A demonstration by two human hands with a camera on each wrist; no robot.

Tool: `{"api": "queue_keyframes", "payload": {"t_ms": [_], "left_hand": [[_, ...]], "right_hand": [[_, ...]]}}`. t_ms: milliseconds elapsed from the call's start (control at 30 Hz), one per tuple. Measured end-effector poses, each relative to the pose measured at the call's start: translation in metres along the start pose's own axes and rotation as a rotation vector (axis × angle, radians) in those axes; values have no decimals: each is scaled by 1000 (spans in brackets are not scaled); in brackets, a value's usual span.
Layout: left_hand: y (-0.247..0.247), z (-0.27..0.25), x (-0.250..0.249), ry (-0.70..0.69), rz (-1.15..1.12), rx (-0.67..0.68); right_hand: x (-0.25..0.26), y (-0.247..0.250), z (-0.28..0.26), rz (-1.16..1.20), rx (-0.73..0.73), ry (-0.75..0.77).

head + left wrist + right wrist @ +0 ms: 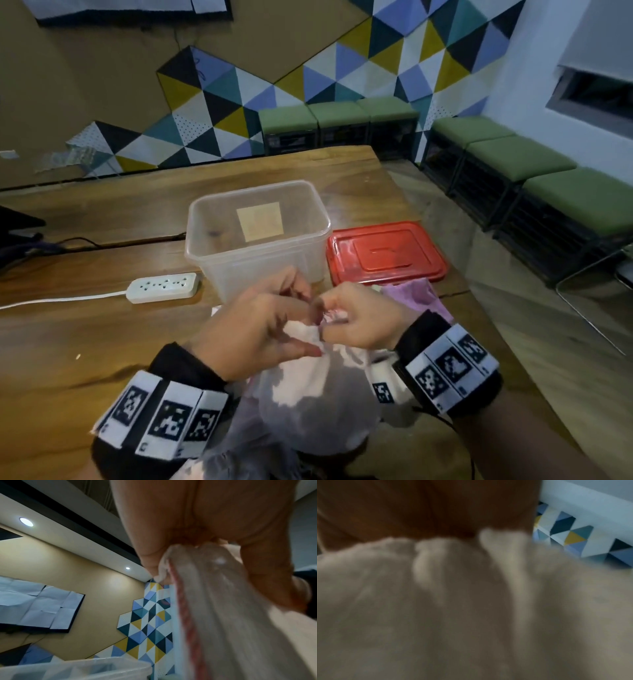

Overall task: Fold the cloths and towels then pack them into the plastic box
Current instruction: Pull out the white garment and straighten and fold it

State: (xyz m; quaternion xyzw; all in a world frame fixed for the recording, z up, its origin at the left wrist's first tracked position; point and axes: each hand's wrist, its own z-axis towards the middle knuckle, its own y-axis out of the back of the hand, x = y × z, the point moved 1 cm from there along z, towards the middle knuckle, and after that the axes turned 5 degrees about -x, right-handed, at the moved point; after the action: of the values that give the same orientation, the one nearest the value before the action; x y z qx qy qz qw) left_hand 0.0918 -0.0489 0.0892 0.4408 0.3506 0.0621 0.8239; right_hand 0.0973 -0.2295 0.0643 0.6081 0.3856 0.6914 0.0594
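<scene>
A white cloth [318,394] with a reddish edge hangs in the air in front of me, held at its top by both hands close together. My left hand [270,329] pinches its top edge, and the left wrist view shows the white cloth [214,601] bunched between thumb and fingers. My right hand [346,322] grips the same top edge; the right wrist view is filled by the blurred white cloth [453,601]. The clear plastic box [205,236] stands empty and open just beyond the hands. A purple cloth [416,294] lies on the table [102,342] to the right.
A red lid [387,253] lies flat right of the box. A white power strip [162,287] with its cable sits left of the box. Green-cushioned stools [534,161] line the walls past the table's right edge.
</scene>
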Motion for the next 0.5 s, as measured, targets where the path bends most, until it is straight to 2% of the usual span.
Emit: {"api": "queue_keyframes", "payload": {"t_ms": [133,233,367,500], "left_hand": [[7,-14,21,191,21,-10],[10,-23,28,308,-30,-29],[9,-17,5,303,-213,-67],[-3,-3,-21,163,-255,-29]], "right_hand": [[-8,6,-13,53,-347,136],[-13,9,-19,249,-504,169],[-10,2,-22,371,-517,166],[-2,-12,-14,468,-466,154]]}}
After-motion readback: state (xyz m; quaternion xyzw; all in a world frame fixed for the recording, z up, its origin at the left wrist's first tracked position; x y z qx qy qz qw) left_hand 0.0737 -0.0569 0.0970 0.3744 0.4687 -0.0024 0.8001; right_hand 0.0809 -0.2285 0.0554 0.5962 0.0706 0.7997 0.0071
